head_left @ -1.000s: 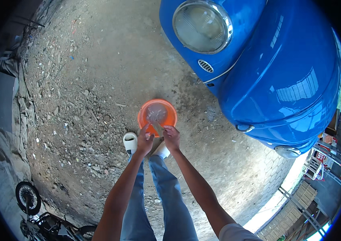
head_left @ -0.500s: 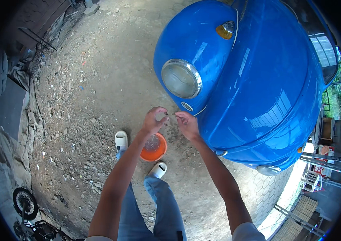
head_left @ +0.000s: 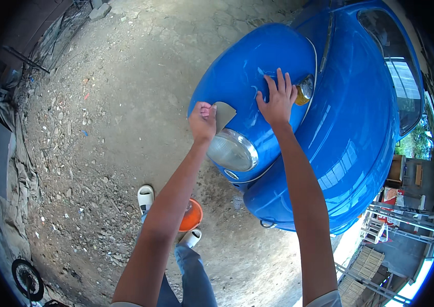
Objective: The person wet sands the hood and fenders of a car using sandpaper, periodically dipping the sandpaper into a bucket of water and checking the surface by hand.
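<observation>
My left hand point(head_left: 203, 122) is closed on a curved greyish-tan sheet that looks like sandpaper point(head_left: 224, 115). The sheet hangs over the blue car fender point(head_left: 252, 61), just above the round headlight point(head_left: 233, 150). Fingers spread, my right hand point(head_left: 278, 100) lies on top of the fender next to the amber and chrome turn signal point(head_left: 304, 90). Pale wet-looking streaks mark the paint by its fingertips. Between my feet, partly behind my left forearm, stands an orange bucket point(head_left: 192, 217).
The car's hood point(head_left: 360, 123) rises to the right. Rubble point(head_left: 94, 199) covers the dirt floor at left, beside a draped cloth point(head_left: 20, 153). A motorcycle wheel point(head_left: 27, 279) is at lower left. A white chair point(head_left: 375, 230) and metal bars stand at right.
Both hands have moved up and apart, from close together near the bucket to the fender. My right hand has spread onto the paint. The sheet now shows broadly in my left hand.
</observation>
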A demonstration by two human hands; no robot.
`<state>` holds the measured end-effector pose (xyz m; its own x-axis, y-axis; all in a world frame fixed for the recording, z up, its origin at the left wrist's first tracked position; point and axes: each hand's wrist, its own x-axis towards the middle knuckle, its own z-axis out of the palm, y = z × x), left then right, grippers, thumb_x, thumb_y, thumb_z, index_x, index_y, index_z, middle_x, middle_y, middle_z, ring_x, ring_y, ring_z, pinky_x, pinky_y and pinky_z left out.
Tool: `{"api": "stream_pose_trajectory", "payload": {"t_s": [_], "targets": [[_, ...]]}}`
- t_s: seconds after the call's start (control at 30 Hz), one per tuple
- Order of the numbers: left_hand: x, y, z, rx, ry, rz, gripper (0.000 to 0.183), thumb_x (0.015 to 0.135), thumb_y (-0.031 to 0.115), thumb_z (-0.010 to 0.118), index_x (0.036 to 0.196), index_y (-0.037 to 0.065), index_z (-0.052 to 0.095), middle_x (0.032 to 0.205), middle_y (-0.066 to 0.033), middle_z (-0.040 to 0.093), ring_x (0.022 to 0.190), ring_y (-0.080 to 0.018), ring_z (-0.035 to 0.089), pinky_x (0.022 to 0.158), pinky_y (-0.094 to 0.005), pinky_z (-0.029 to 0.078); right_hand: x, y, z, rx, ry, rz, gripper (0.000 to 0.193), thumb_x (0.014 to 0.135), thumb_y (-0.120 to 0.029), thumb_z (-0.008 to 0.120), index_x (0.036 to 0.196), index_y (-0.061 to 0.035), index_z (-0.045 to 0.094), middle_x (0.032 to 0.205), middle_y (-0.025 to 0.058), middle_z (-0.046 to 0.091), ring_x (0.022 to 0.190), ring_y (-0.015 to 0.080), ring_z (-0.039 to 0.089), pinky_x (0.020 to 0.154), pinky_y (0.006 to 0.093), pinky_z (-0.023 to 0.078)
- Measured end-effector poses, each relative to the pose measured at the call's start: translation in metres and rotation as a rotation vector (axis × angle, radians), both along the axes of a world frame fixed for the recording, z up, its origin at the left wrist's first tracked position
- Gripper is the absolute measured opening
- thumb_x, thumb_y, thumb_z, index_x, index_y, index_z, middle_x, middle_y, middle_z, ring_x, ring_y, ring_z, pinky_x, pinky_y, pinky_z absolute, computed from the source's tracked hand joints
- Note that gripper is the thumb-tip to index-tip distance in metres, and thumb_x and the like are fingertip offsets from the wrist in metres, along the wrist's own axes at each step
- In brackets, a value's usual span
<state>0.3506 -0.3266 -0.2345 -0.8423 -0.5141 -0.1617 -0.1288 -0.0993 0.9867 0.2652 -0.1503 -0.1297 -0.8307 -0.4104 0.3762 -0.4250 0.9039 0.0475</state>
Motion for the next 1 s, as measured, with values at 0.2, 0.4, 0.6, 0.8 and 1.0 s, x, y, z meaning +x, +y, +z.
{"api": "stream_pose_trajectory", "payload": {"t_s": [0.2, 0.4, 0.6, 0.8, 1.0], "targets": [[0.016, 0.046, -0.013, -0.195, 0.146, -0.119, 0.043, 0.097, 0.009, 0.062, 0.136, -0.002, 0.049, 0.139, -0.0256, 0.051, 0.131, -0.0394, 0.051, 0.107, -0.0446, 0.042, -0.003, 0.012, -0.003, 0.038, 0.04, -0.187, 0.061, 0.086, -0.037, 0.063, 0.141, -0.0122, 0.054, 0.157, 0.018, 0.04, 0.148, 0.0391, 0.033, 0.12, 0.063, 0.014], [-0.033, 0.041, -0.027, -0.272, 0.019, -0.224, 0.076, 0.108, 0.045, 0.029, 0.158, -0.007, 0.007, 0.164, -0.0312, 0.012, 0.152, -0.0512, 0.005, 0.121, -0.0603, 0.009, 0.001, 0.005, -0.005, 0.025, -0.025, -0.188, 0.06, 0.083, -0.034, 0.063, 0.138, -0.0102, 0.057, 0.157, 0.0184, 0.04, 0.148, 0.0392, 0.032, 0.12, 0.0636, 0.013], [-0.183, -0.01, -0.001, -0.379, 0.037, -0.344, 0.072, 0.105, 0.047, 0.041, 0.155, -0.003, 0.029, 0.158, -0.0235, 0.036, 0.148, -0.0453, 0.028, 0.121, -0.0548, 0.019, -0.001, 0.0, -0.001, 0.026, -0.067, -0.19, 0.06, 0.082, -0.031, 0.062, 0.138, -0.0099, 0.058, 0.158, 0.0187, 0.039, 0.149, 0.039, 0.031, 0.12, 0.0622, 0.012], [-0.146, 0.001, 0.011, -0.466, 0.111, -0.428, 0.081, 0.102, 0.054, 0.045, 0.158, -0.001, 0.024, 0.162, -0.0223, 0.029, 0.151, -0.0424, 0.023, 0.122, -0.0538, 0.017, 0.006, 0.008, 0.0, 0.042, -0.104, -0.247, 0.061, 0.081, -0.032, 0.062, 0.138, -0.0108, 0.059, 0.159, 0.0178, 0.039, 0.15, 0.0388, 0.03, 0.12, 0.0621, 0.014], [-0.125, -0.003, 0.012, -0.363, 0.191, -0.418, 0.089, 0.102, 0.06, 0.039, 0.16, 0.0, 0.011, 0.165, -0.0207, 0.021, 0.153, -0.0435, 0.017, 0.123, -0.0552, 0.013, 0.01, 0.001, -0.001, -0.008, -0.139, -0.269, 0.06, 0.081, -0.032, 0.061, 0.138, -0.0111, 0.059, 0.158, 0.0183, 0.039, 0.15, 0.0393, 0.03, 0.12, 0.0618, 0.014]]}}
